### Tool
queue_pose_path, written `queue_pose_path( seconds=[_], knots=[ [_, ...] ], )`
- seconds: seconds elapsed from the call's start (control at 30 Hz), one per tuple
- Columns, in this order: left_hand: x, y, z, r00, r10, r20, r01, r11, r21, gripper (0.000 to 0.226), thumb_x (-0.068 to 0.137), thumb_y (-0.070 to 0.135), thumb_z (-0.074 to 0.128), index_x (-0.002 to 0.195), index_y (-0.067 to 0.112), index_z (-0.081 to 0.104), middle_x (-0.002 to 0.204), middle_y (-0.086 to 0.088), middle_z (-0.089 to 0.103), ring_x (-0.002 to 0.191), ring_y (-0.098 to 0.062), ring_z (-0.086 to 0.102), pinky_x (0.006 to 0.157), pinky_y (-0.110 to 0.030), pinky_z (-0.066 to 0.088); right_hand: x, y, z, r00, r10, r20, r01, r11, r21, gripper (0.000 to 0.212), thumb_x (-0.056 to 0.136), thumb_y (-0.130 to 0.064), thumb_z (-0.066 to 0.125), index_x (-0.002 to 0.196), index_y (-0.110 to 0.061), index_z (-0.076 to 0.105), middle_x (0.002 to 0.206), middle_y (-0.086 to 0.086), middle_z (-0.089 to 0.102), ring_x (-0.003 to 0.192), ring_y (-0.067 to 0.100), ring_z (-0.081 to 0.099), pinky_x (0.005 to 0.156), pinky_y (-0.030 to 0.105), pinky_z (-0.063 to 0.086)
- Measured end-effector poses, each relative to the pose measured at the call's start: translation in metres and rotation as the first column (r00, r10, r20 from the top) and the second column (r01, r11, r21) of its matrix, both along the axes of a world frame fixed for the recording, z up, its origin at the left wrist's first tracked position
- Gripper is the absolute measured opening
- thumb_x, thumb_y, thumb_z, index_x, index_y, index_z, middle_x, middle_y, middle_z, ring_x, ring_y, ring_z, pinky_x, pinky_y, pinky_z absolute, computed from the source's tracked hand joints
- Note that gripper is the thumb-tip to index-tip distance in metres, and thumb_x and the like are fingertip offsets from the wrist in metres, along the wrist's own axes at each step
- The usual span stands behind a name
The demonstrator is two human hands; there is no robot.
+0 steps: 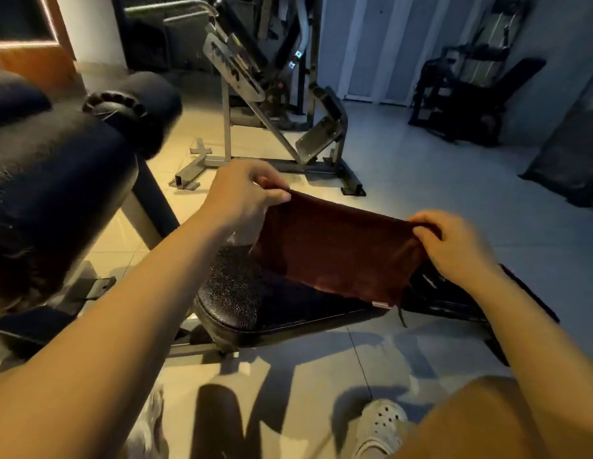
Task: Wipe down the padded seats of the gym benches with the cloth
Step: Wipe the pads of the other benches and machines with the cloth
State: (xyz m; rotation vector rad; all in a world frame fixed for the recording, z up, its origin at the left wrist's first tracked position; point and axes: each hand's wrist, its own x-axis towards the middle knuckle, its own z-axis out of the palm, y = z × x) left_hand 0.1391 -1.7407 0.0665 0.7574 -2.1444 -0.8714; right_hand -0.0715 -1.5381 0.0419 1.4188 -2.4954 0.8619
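A dark red cloth (335, 250) hangs stretched between both hands above a black padded bench seat (242, 299). My left hand (245, 197) pinches the cloth's upper left corner. My right hand (454, 243) pinches its upper right corner. The cloth's lower edge drapes close over the seat; I cannot tell whether it touches. A second black pad (454, 293) of the same bench lies to the right, partly hidden by my right hand and arm.
A larger black padded bench with roller pads (56, 180) stands at the left. A grey metal machine frame (252, 104) rises behind the cloth. Another dark machine (467, 87) sits at the far right. Tiled floor (421, 167) lies between them. My white shoes (381, 425) are below.
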Motion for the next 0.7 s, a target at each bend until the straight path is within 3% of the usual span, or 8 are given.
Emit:
queue_pose_path(
  seconds=[0.1, 0.2, 0.33, 0.43, 0.5, 0.57, 0.63, 0.7],
  knots=[
    [-0.013, 0.003, 0.010, 0.987, -0.145, -0.074, 0.147, 0.989, 0.020, 0.012, 0.079, 0.010, 0.077, 0.083, 0.020, 0.071, 0.092, -0.006, 0.070, 0.090, -0.019, 0.065, 0.084, -0.029, 0.053, 0.001, 0.027, 0.013, 0.998, -0.013, 0.056, 0.019, 0.993, -0.120, 0.023, 0.095, -0.006, 0.056, 0.095, -0.026, 0.068, 0.091, -0.011, 0.062, 0.087, 0.013, 0.059, 0.079, 0.027, 0.044],
    [-0.004, -0.008, -0.015, 0.981, -0.189, 0.034, 0.187, 0.982, 0.035, 0.017, 0.078, 0.006, 0.076, 0.078, 0.022, 0.069, 0.088, -0.006, 0.070, 0.085, -0.019, 0.063, 0.081, -0.027, 0.051, 0.035, 0.039, 0.003, 0.930, 0.150, 0.337, -0.091, 0.979, -0.183, 0.034, 0.091, -0.003, 0.061, 0.082, -0.035, 0.067, 0.074, -0.018, 0.067, 0.073, 0.001, 0.060, 0.069, 0.013, 0.048],
    [0.038, -0.031, -0.073, 0.959, -0.134, 0.250, 0.128, 0.991, 0.037, 0.028, 0.075, -0.001, 0.077, 0.069, 0.024, 0.065, 0.079, 0.001, 0.067, 0.073, -0.009, 0.058, 0.067, -0.008, 0.041, 0.097, 0.017, -0.059, 0.772, 0.273, 0.574, -0.373, 0.926, 0.061, 0.034, 0.089, 0.004, 0.061, 0.083, -0.029, 0.069, 0.061, -0.009, 0.056, 0.052, 0.001, 0.042, 0.056, 0.016, 0.037],
    [0.065, -0.040, -0.105, 0.892, -0.036, 0.451, 0.113, 0.983, -0.145, 0.021, 0.076, -0.002, 0.076, 0.074, 0.018, 0.069, 0.081, 0.004, 0.067, 0.078, -0.014, 0.061, 0.063, -0.009, 0.037, 0.132, -0.014, -0.106, 0.772, 0.333, 0.542, -0.510, 0.833, 0.215, 0.022, 0.090, -0.013, 0.060, 0.092, -0.032, 0.072, 0.072, -0.025, 0.061, 0.064, -0.003, 0.054, 0.064, 0.012, 0.043],
    [0.072, -0.045, -0.119, 0.911, 0.038, 0.411, 0.098, 0.947, -0.305, 0.015, 0.075, -0.004, 0.075, 0.074, 0.011, 0.072, 0.077, 0.002, 0.067, 0.077, -0.017, 0.065, 0.063, -0.007, 0.032, 0.145, -0.032, -0.119, 0.694, 0.346, 0.631, -0.595, 0.769, 0.234, 0.022, 0.093, -0.017, 0.060, 0.089, -0.036, 0.068, 0.075, -0.020, 0.062, 0.066, -0.003, 0.057, 0.063, 0.011, 0.046],
    [0.078, -0.052, -0.135, 0.946, 0.035, 0.321, 0.079, 0.938, -0.336, 0.022, 0.092, 0.015, 0.063, 0.073, 0.006, 0.070, 0.071, 0.008, 0.062, 0.080, -0.001, 0.064, 0.067, -0.002, 0.034, 0.151, -0.047, -0.122, 0.670, 0.356, 0.652, -0.605, 0.770, 0.201, 0.016, 0.094, -0.020, 0.060, 0.089, -0.032, 0.069, 0.077, -0.013, 0.061, 0.066, 0.000, 0.058, 0.064, 0.016, 0.047],
    [0.086, -0.055, -0.155, 0.977, -0.038, 0.210, 0.107, 0.939, -0.327, 0.027, 0.099, 0.035, 0.049, 0.079, 0.023, 0.062, 0.069, 0.018, 0.053, 0.080, 0.010, 0.057, 0.076, -0.005, 0.039, 0.150, -0.064, -0.125, 0.790, 0.397, 0.467, -0.486, 0.870, 0.083, 0.017, 0.094, -0.029, 0.057, 0.101, -0.023, 0.071, 0.093, -0.011, 0.062, 0.081, 0.001, 0.058, 0.079, 0.024, 0.046],
    [0.095, -0.051, -0.175, 0.982, -0.049, 0.184, 0.104, 0.947, -0.303, 0.015, 0.085, 0.012, 0.056, 0.084, 0.027, 0.057, 0.072, 0.016, 0.054, 0.075, -0.004, 0.057, 0.069, -0.020, 0.048, 0.152, -0.084, -0.122, 0.893, 0.356, 0.275, -0.397, 0.911, 0.108, 0.038, 0.099, -0.041, 0.043, 0.131, -0.026, 0.059, 0.134, -0.004, 0.055, 0.123, 0.012, 0.049, 0.109, 0.035, 0.037]
  ],
)
